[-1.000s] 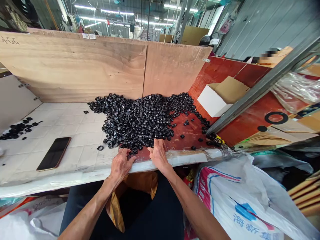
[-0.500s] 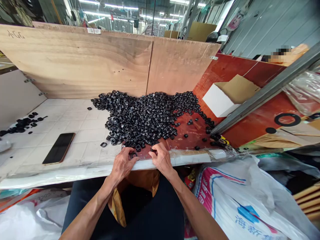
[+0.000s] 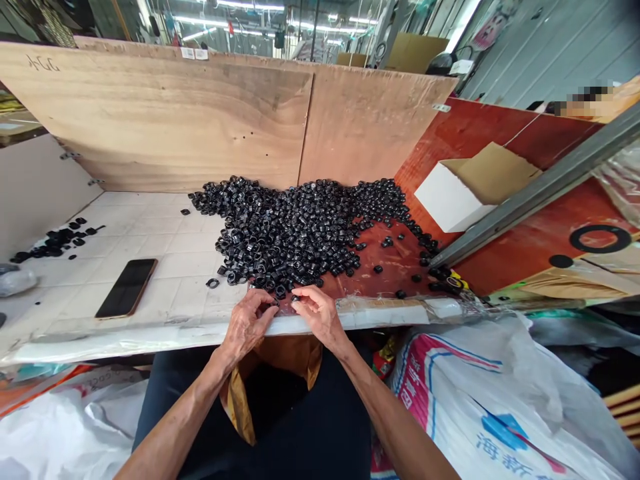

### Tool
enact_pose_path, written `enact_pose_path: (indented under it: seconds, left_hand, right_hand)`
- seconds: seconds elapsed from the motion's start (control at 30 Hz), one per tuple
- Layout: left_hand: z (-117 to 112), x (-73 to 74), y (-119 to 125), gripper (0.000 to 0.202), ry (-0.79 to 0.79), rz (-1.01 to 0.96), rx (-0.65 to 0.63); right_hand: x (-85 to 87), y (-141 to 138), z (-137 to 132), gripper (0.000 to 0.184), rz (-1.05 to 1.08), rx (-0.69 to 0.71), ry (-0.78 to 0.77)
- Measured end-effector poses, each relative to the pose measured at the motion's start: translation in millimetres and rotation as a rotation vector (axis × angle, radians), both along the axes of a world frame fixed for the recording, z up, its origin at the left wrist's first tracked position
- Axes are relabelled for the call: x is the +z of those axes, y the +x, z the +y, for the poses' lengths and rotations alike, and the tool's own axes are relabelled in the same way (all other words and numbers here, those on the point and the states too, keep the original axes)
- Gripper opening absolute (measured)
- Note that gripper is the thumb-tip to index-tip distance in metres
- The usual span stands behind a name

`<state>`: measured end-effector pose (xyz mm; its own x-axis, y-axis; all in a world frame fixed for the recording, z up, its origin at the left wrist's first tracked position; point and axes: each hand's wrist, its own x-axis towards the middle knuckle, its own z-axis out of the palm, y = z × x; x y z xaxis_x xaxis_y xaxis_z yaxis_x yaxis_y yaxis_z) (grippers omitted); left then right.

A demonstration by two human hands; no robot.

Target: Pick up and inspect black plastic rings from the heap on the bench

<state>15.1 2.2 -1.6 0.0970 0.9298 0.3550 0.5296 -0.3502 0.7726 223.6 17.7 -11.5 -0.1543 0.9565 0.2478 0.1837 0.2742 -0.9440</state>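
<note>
A large heap of small black plastic rings (image 3: 300, 230) lies on the table (image 3: 165, 267), against the plywood back wall. My left hand (image 3: 247, 323) and my right hand (image 3: 320, 313) rest side by side at the table's front edge, just below the heap. Both hands have their fingers curled in a pinch, each on a small black ring drawn from the heap's near edge. An open brown bag (image 3: 280, 373) hangs in my lap under the hands.
A black phone (image 3: 127, 287) lies flat at the left. A small pile of black parts (image 3: 53, 241) sits at the far left. A white cardboard box (image 3: 463, 187) leans at the right. White woven sacks (image 3: 480, 407) stand beside my right arm.
Both hands have pulled back from the heap toward the table's edge and closed from flat fingers into pinches on small rings. The view has shifted slightly.
</note>
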Motion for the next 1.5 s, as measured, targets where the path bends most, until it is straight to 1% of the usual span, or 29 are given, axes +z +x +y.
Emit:
enact_pose_path:
  seconds: [0.07,0.17,0.23,0.33,0.47,0.6,0.7,0.77,0.9,1.1,1.2,1.3,1.4,1.5]
  left_hand:
    - [1,-1.4,-2,0.01,0.0,-0.056,-0.042]
    - [0,-4.6,-4,0.02,-0.084,-0.149,-0.063]
    - [-2,-6.5,-4,0.027,-0.162,-0.211,-0.056]
    - [-4,-7.8,-4,0.029,-0.219,-0.286,-0.075]
    - [-3,-7.0,-4,0.031,-0.247,-0.379,-0.098]
    - [-3,-5.9,-3,0.028,-0.261,-0.389,-0.111]
    - [-3,-5.4,-2,0.027,-0.263,-0.382,-0.111]
    - [-4,-5.4,-2,0.027,-0.256,-0.393,-0.112]
    - [-5,-6.7,-3,0.024,-0.209,-0.381,-0.132]
    - [-3,-7.8,-9,0.021,-0.054,-0.251,-0.173]
    - [-3,-7.7,-10,0.019,-0.022,-0.2,-0.169]
    - [-3,-9.4,-10,0.019,0.001,-0.195,-0.18]
    - [-3,-12.1,-11,0.017,0.049,-0.216,-0.209]
    - [-2,-12.9,-11,0.017,0.057,-0.228,-0.209]
  right_hand:
    - [5.2,-8,-3,0.025,0.022,0.065,0.01]
    - [9.3,-17,-6,0.03,0.016,0.065,-0.014]
    - [8.9,-20,-6,0.027,0.018,0.042,-0.027]
    - [6.1,-19,-6,0.019,0.068,0.062,-0.024]
    - [4.1,-18,-7,0.022,0.124,0.113,-0.017]
    - [3.4,-20,-9,0.024,0.125,0.097,-0.035]
    - [2.2,-20,-8,0.018,0.144,0.077,-0.049]
    - [1.4,-19,-7,0.014,0.127,0.093,-0.019]
    - [0.7,-18,-8,0.015,0.06,0.111,0.014]
    - [1.5,-18,-10,0.015,0.063,0.098,0.023]
    - [0.5,-19,-10,0.014,0.05,0.095,0.039]
    - [-3.0,-23,-11,0.023,0.005,0.044,0.072]
    - [-4.8,-29,-12,0.031,-0.091,-0.026,0.157]
    - [-1.8,-32,-14,0.025,-0.169,-0.029,0.213]
